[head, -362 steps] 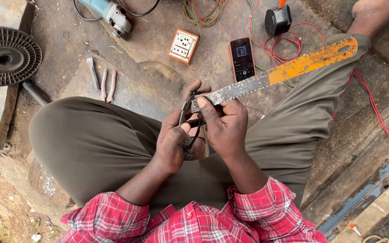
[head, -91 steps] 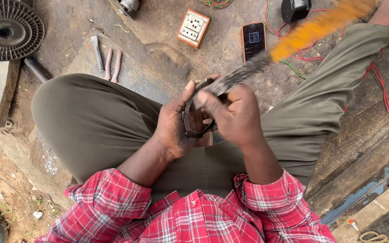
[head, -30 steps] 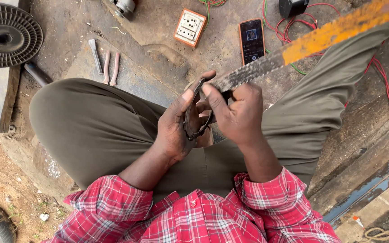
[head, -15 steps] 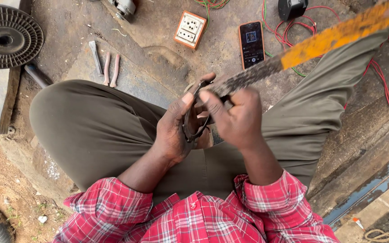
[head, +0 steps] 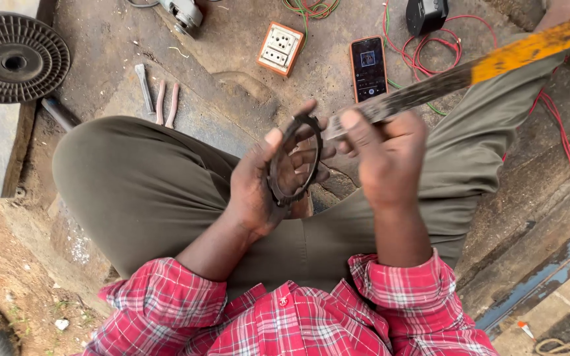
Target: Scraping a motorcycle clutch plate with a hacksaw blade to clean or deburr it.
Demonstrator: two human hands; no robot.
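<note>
My left hand (head: 262,188) grips a dark toothed metal ring (head: 293,161), held upright over my lap with the thumb on its upper rim. My right hand (head: 385,158) is closed around the near end of a long flat metal bar (head: 430,89), grey near the hand and orange at its far end toward the upper right. The bar's near tip meets the ring's upper right edge. I sit cross-legged in olive trousers and a red checked shirt.
On the concrete floor ahead lie a phone (head: 368,67) with a lit screen, an orange-framed socket box (head: 279,48), red wires (head: 430,49), a small black device (head: 427,13), a power tool (head: 183,12) and pliers (head: 158,99). A large ribbed disc (head: 13,62) sits upper left.
The ring has turned in my left hand and now shows more of its open circle. My right hand with the bar stays against the ring's upper edge.
</note>
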